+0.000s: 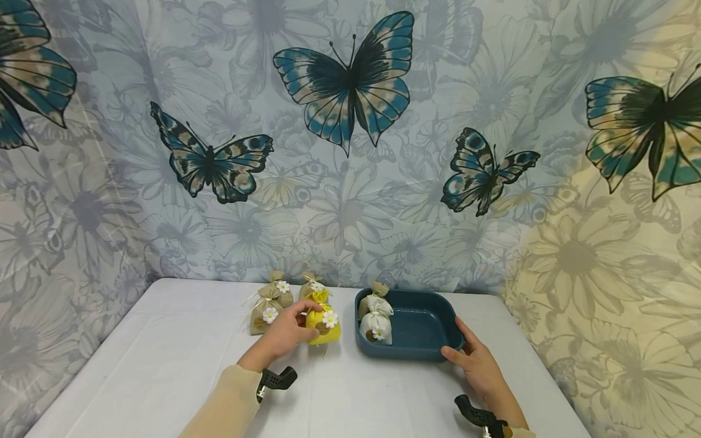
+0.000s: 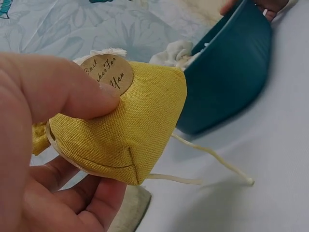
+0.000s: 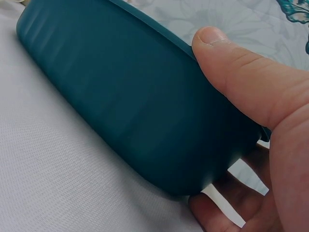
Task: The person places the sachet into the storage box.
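My left hand (image 1: 280,333) pinches a yellow drawstring pouch (image 1: 332,336) between thumb and fingers, left of the basin. The pouch bears a white flower and a round brown tag (image 2: 112,72) lettered "Best Wishes For You"; its cords dangle below in the left wrist view. At the right end of a dark teal rectangular basin (image 1: 424,325), my right hand (image 1: 475,359) grips the wall, thumb (image 3: 227,63) at the rim and fingers around the outside. Inside the basin's left end sit a white pouch (image 1: 378,319) and, behind it, a beige pouch (image 1: 380,289).
Three beige pouches with white flowers stand beside and behind my left hand: a front one (image 1: 260,321), a rear one (image 1: 283,295) and one partly hidden by the yellow pouch (image 1: 308,291). A white cloth (image 1: 137,365) covers the table, with a butterfly-print backdrop (image 1: 350,231) behind.
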Available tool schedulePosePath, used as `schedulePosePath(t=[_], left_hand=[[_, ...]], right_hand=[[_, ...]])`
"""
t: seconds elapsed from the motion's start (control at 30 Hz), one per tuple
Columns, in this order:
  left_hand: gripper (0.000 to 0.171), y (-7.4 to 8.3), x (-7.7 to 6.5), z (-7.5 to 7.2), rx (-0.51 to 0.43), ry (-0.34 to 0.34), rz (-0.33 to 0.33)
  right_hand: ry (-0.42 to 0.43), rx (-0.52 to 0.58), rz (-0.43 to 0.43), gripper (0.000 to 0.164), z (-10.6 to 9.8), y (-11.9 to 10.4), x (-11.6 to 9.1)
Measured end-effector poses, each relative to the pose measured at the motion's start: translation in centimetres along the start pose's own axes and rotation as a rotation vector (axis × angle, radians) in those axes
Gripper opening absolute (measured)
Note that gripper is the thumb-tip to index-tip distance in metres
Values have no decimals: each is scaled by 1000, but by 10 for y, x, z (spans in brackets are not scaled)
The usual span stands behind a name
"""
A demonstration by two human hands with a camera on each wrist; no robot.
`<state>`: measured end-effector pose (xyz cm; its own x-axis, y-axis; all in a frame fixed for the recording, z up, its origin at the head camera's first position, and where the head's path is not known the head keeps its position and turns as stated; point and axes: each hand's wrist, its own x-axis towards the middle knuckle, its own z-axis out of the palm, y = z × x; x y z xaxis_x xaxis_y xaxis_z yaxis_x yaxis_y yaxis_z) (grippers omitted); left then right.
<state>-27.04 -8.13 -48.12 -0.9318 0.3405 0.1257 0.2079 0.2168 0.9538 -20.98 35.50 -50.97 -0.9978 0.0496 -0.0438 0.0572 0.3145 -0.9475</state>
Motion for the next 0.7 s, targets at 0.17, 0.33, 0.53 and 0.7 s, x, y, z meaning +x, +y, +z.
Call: schedulePosePath(t=[0.17,0.33,0.53,0.7], left_hand=[[41,9,2,2,-19,-12,7],[40,18,6,3,-56,-27,-5],[40,28,13,6,-102,-47,2],[39,40,18,10,-115,-74,9]], right_hand=[[2,-5,-1,94,0,-2,-1],[6,-10,-7,93,0,-2,-2],[13,-20,-4,93,1,-3,-2],[19,-32,-6,94,1,-2,-2]])
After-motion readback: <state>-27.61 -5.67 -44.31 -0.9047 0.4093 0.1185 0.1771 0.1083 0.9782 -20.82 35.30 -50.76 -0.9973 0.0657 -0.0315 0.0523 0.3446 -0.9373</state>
